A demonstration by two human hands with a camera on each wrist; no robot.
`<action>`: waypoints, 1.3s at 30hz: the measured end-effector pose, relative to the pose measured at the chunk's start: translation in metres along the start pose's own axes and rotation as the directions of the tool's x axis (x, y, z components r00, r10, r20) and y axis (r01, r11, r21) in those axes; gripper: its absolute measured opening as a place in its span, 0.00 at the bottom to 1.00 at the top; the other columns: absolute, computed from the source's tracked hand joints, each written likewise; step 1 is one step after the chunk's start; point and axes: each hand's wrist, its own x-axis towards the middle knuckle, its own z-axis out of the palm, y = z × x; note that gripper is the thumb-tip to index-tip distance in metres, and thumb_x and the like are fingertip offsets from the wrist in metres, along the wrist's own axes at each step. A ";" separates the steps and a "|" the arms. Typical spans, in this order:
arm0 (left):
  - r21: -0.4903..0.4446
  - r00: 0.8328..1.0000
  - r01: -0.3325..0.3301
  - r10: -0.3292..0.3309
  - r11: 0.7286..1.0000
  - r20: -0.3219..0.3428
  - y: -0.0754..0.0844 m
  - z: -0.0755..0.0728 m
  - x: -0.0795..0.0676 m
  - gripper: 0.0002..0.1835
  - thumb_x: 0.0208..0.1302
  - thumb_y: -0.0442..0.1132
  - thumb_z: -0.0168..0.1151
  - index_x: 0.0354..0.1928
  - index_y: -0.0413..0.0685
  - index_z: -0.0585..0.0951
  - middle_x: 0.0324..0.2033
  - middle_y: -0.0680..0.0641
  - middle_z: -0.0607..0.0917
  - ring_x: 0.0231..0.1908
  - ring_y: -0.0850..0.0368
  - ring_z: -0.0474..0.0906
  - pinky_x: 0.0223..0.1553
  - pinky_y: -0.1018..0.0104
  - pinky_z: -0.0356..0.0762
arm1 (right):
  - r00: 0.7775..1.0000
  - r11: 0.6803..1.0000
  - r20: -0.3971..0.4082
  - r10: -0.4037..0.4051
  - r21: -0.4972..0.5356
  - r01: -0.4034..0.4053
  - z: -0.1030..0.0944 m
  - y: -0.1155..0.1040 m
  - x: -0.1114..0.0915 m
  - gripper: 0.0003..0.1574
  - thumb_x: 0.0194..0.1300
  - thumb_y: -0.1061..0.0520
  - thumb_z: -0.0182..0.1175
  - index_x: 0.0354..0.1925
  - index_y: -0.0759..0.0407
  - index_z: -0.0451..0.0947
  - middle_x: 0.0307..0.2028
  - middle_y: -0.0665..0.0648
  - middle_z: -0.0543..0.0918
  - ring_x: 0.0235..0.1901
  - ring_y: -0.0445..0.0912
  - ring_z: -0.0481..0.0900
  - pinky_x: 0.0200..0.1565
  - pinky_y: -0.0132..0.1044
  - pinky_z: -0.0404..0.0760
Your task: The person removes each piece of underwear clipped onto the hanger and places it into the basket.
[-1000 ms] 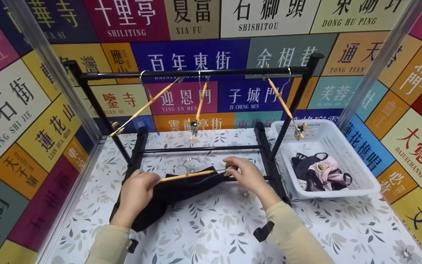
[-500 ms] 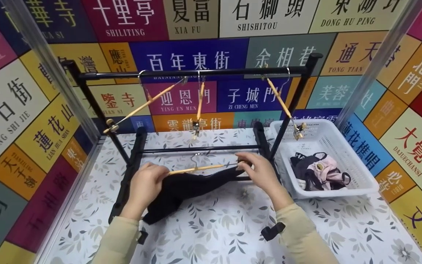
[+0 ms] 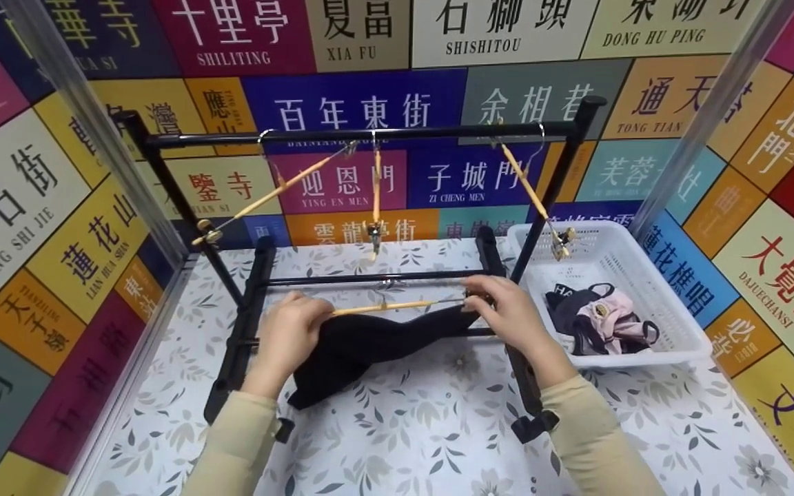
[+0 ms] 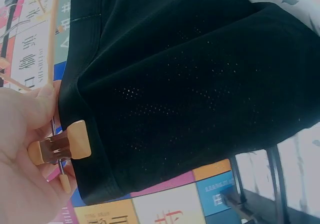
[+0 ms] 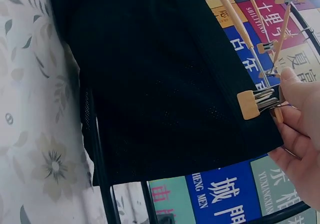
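Observation:
In the head view, a wooden clip hanger (image 3: 397, 306) is held by its two ends, low in front of the rack. A black garment with a waistband (image 3: 376, 344) hangs from it. My left hand (image 3: 290, 341) grips the left end; in the left wrist view the thumb lies along the bar beside a clip (image 4: 80, 140) that bites the waistband. My right hand (image 3: 511, 320) pinches the other end. There, in the right wrist view, a second clip (image 5: 248, 105) sits on the waistband, with thumb and fingers at its back.
A black rack (image 3: 424, 132) stands behind the hands, with several bare clip hangers (image 3: 376, 182) on its top bar. At its right, a white basket (image 3: 697, 348) holds crumpled dark and pink clothing (image 3: 611, 317). Flowered covering (image 3: 438, 434) lies beneath; sign-patterned walls surround it.
Both hands have moved to the right and slightly farther away, carrying the hanger and black garment with them. The garment's hanging left part has swung right, off the rack's left foot.

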 end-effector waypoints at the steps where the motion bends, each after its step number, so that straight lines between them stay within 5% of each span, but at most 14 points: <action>1: 0.001 1.000 0.004 -0.004 1.000 0.006 -0.001 0.003 -0.001 0.06 0.58 0.31 0.71 0.34 0.51 0.87 0.31 0.52 0.87 0.34 0.51 0.80 0.34 0.56 0.78 | 1.000 1.000 0.009 -0.004 -0.004 0.004 0.000 0.001 -0.001 0.18 0.63 0.60 0.67 0.52 0.58 0.82 0.44 0.57 0.86 0.45 0.53 0.82 0.52 0.51 0.76; 19: -0.007 0.991 0.050 -0.049 0.999 0.123 -0.008 0.042 -0.007 0.04 0.57 0.31 0.70 0.31 0.50 0.86 0.29 0.53 0.87 0.36 0.49 0.80 0.37 0.54 0.78 | 0.987 0.990 0.120 0.107 -0.104 -0.095 0.019 0.031 -0.018 0.13 0.63 0.59 0.67 0.47 0.57 0.81 0.41 0.54 0.86 0.40 0.50 0.85 0.48 0.50 0.78; 27: -0.015 0.988 0.063 -0.060 0.998 0.141 -0.006 0.048 -0.009 0.05 0.57 0.32 0.69 0.30 0.52 0.86 0.29 0.56 0.87 0.34 0.50 0.80 0.35 0.54 0.78 | 0.981 0.983 0.134 0.139 -0.139 -0.120 0.022 0.036 -0.021 0.11 0.63 0.58 0.67 0.45 0.56 0.82 0.40 0.54 0.86 0.42 0.52 0.84 0.49 0.50 0.78; 35: 0.007 0.990 0.057 -0.057 0.998 0.132 -0.003 0.051 -0.011 0.04 0.58 0.32 0.69 0.31 0.50 0.86 0.30 0.52 0.87 0.35 0.50 0.82 0.48 0.55 0.77 | 0.989 0.975 0.090 0.120 -0.199 -0.100 0.020 0.033 -0.017 0.07 0.63 0.57 0.67 0.41 0.55 0.83 0.38 0.53 0.87 0.44 0.55 0.82 0.49 0.52 0.76; 39: 0.009 0.990 0.054 -0.055 0.999 0.128 -0.003 0.053 -0.013 0.04 0.59 0.32 0.68 0.32 0.50 0.86 0.30 0.51 0.87 0.35 0.49 0.82 0.46 0.55 0.78 | 0.988 0.971 0.098 0.121 -0.218 -0.097 0.019 0.034 -0.017 0.09 0.64 0.54 0.67 0.42 0.54 0.83 0.40 0.54 0.87 0.45 0.55 0.83 0.50 0.52 0.76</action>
